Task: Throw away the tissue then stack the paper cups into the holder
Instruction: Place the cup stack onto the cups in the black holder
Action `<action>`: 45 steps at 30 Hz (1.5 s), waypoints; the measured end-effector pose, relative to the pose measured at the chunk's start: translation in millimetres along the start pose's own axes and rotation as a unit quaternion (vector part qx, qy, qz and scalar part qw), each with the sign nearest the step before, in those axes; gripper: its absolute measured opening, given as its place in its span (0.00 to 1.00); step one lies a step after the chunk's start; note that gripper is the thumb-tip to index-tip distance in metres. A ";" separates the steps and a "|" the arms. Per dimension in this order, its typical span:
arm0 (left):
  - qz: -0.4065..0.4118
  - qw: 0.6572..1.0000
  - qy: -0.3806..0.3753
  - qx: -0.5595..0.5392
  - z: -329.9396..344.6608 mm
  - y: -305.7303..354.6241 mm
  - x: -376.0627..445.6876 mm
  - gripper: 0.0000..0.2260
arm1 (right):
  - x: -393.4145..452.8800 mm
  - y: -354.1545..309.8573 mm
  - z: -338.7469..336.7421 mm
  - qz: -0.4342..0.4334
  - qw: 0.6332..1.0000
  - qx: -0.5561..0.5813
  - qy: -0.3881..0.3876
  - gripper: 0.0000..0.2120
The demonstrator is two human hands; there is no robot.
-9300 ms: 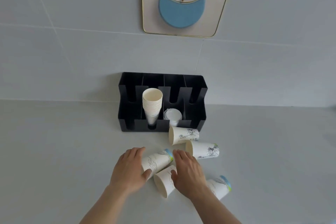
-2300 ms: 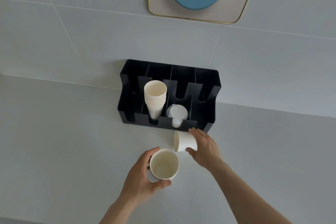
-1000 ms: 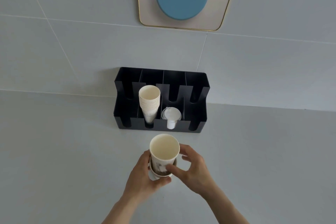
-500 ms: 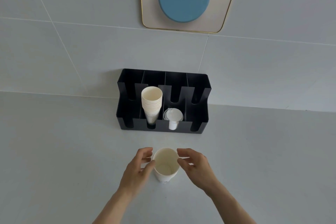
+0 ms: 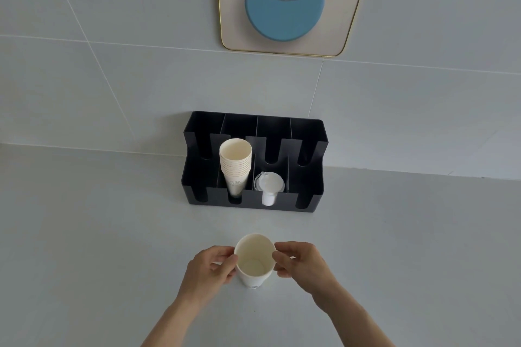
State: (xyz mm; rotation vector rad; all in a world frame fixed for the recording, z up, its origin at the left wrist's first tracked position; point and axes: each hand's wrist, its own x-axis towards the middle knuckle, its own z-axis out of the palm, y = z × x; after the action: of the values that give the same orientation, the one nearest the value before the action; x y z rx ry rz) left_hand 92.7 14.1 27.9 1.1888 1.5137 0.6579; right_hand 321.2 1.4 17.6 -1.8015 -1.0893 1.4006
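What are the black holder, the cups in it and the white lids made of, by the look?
Holder: looks like rigid black plastic or acrylic, smooth with a slight sheen; thin flat panels with cut U-slots. Could be coated metal.
Stacked cups: paper, matte cream; thin rolled rims show as stacked lines, faint print low on the side.
Lids: thin translucent white plastic, likely moulded; light shows through the edge.
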 end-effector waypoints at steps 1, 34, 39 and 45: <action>-0.002 1.000 0.000 0.000 0.2 1.6 -0.6 0.06 | 0.9 -0.5 -0.7 0.002 1.000 -0.004 -0.004 0.14; 0.110 0.991 -0.005 -0.080 -37.8 188.9 54.5 0.08 | 37.8 -203.8 -80.8 -0.129 0.991 -0.003 0.020 0.06; 0.149 0.985 0.002 -0.089 -66.1 238.0 81.0 0.07 | 43.7 -266.8 -85.4 -0.154 0.987 0.009 0.047 0.07; 0.164 0.982 0.010 -0.096 -98.1 274.3 113.8 0.07 | 68.3 -314.4 -73.1 -0.165 0.983 0.023 0.079 0.07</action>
State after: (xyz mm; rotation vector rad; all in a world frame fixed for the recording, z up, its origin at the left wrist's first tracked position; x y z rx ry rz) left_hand 99.2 233.0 251.2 1.2950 1.2473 1.0148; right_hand 323.7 214.2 269.8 -1.5823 -1.1956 1.0589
